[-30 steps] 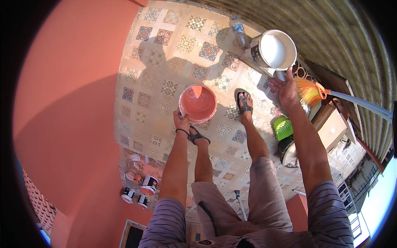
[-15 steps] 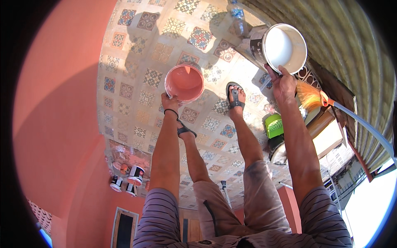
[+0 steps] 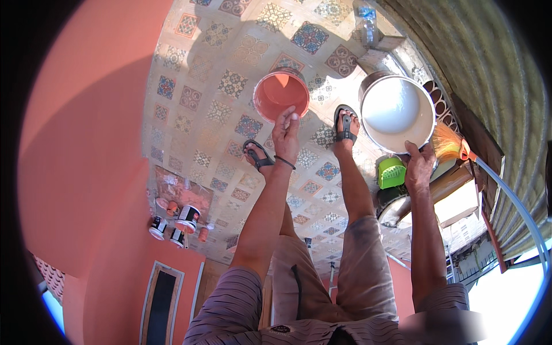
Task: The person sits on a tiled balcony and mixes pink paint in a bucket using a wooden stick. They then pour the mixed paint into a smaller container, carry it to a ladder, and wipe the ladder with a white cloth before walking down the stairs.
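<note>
A pink-orange bucket (image 3: 281, 87) stands on the tiles ahead of my feet, with paint of the same colour inside. My left hand (image 3: 286, 133) is over its near rim, fingers stretched and thumb apart; whether the fingertips touch the rim I cannot tell. To the right, a larger paint bucket (image 3: 376, 135) with a pale rim and white inside is raised and tilted so that its mouth faces me. My right hand (image 3: 421, 167) grips its near rim, the thumb over the edge. The other fingers are partly hidden behind the bucket.
An orange-bristled broom (image 3: 451, 144) and a green dustpan (image 3: 392, 173) are at the right, by a corrugated sheet (image 3: 489, 69). A plastic bottle (image 3: 368, 29) stands at the far right. Several paint tins (image 3: 187, 218) sit at the left by the pink wall (image 3: 86, 144).
The white-filled bucket has come nearer in my right hand and tips toward me. My left hand has shifted right along the pink-orange bucket's rim and straightened its fingers. The view has swung.
</note>
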A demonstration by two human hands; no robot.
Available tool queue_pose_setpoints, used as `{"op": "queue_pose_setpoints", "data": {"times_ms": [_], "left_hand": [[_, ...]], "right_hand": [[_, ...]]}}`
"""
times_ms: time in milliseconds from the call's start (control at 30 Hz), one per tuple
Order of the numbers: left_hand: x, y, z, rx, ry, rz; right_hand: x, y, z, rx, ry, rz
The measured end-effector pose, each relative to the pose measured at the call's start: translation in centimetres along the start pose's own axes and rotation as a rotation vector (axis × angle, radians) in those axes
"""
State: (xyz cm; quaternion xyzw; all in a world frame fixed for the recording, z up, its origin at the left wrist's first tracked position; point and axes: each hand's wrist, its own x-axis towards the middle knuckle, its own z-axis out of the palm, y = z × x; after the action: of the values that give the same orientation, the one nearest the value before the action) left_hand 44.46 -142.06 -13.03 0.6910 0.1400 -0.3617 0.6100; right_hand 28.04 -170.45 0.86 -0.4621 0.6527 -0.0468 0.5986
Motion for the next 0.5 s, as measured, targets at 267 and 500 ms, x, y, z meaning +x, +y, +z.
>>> {"op": "queue_pose_setpoints", "data": {"times_ms": [267, 500], "left_hand": [[-7.2, 2.5, 1.1, -0.296, -0.194, 0.011], [-9.1, -0.2, -3.7, -0.274, -0.160, -0.050]], "right_hand": [[-7.0, 4.8, 2.8, -0.197, -0.213, 0.113], [-10.6, 9.2, 8.3, -0.235, -0.276, 0.207]]}}
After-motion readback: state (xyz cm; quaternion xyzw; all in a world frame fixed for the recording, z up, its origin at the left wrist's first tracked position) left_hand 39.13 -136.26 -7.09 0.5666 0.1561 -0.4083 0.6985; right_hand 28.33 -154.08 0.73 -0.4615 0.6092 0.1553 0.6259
